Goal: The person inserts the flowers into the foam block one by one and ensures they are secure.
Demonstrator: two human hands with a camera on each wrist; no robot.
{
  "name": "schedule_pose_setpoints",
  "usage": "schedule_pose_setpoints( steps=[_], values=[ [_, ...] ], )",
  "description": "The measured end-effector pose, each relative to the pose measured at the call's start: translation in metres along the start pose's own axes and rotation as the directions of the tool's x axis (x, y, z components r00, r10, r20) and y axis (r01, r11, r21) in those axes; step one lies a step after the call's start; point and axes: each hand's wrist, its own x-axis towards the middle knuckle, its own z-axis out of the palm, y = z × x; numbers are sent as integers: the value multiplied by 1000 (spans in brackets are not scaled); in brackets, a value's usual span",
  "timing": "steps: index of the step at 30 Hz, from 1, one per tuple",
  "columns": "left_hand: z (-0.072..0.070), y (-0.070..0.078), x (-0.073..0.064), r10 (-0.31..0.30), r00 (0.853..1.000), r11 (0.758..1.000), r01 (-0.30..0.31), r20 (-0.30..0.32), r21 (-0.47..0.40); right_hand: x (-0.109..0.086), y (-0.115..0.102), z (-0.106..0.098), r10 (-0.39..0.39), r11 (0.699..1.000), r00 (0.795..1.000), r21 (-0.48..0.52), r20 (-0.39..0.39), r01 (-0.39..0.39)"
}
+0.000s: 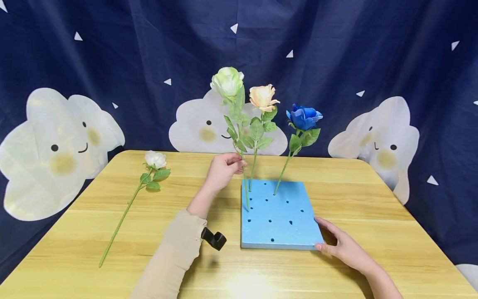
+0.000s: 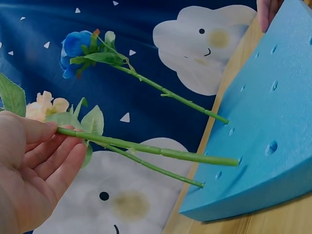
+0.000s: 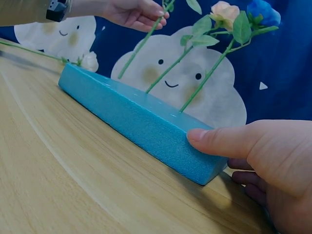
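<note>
- Peach rose (image 1: 263, 98), blue rose (image 1: 304, 117) planted right of my left hand (image 1: 222, 170).
- It pinches green-white rose (image 1: 228, 82), I judge uninserted.
- White rose (image 1: 155, 160) (leftward) remains; right hand (image 1: 348, 249) grips foam block (image 1: 280, 231).

Navy curtain (image 1: 261, 41), smiling white clouds (image 1: 59, 120), wooden table (image 1: 358, 199)

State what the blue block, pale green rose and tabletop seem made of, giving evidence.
Blue block: probably rigid foam, matte; its sides look finely grained.
Pale green rose: perhaps artificial, with soft, cloth-like petals; its evenly green, smooth stem hints at plastic.
Tabletop: wood or laminate, glossy; grain bands and a bright reflection show.
</note>
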Motion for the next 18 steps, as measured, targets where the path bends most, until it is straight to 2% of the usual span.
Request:
schedule_pose_setpoints(
  steps=[18],
  values=[
    [16,0,13,43,998,999,-42,-46,8,-1,0,0,0,1000,1000,9,-10,1]
  ],
)
